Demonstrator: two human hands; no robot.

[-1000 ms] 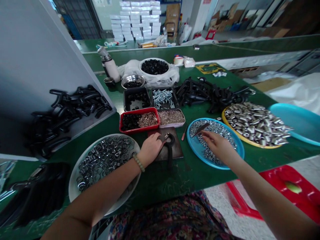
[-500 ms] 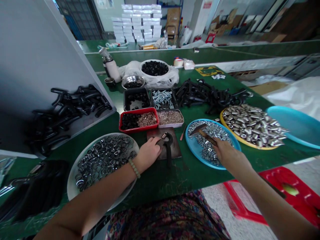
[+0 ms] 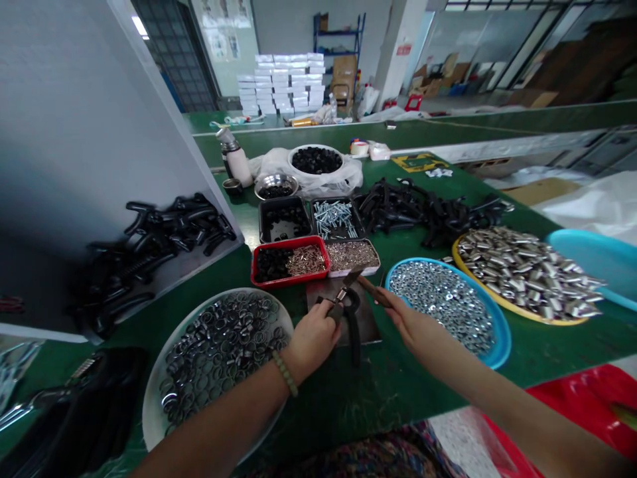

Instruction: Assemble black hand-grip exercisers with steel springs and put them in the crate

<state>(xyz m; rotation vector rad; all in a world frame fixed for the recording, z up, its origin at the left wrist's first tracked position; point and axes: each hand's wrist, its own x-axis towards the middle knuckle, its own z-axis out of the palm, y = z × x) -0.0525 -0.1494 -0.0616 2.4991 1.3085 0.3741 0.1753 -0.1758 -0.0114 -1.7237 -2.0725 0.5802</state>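
Observation:
My left hand (image 3: 313, 338) grips a black-handled plier-like tool (image 3: 353, 325), with a small metal piece at its jaws. The tool rests on a dark metal plate (image 3: 369, 322). My right hand (image 3: 403, 315) holds a small hammer (image 3: 361, 279) by its wooden handle, with the steel head raised just above the tool's jaws. Left of my left wrist, a large white plate (image 3: 219, 358) holds dark metal rings. Right of my right hand lies a blue plate (image 3: 448, 309) heaped with steel nuts.
A green workbench (image 3: 398, 378) carries a yellow tray of silver sleeves (image 3: 527, 275), a red tray (image 3: 288, 262) and a black tray of screws (image 3: 336, 219). Black curved parts lie on it (image 3: 428, 212) and on a grey shelf (image 3: 169, 229). A red stool (image 3: 582, 405) stands at lower right.
My right hand has moved left from over the blue plate, bringing the hammer head over the tool's jaws. My left hand stays on the tool, and the view has tilted slightly downward.

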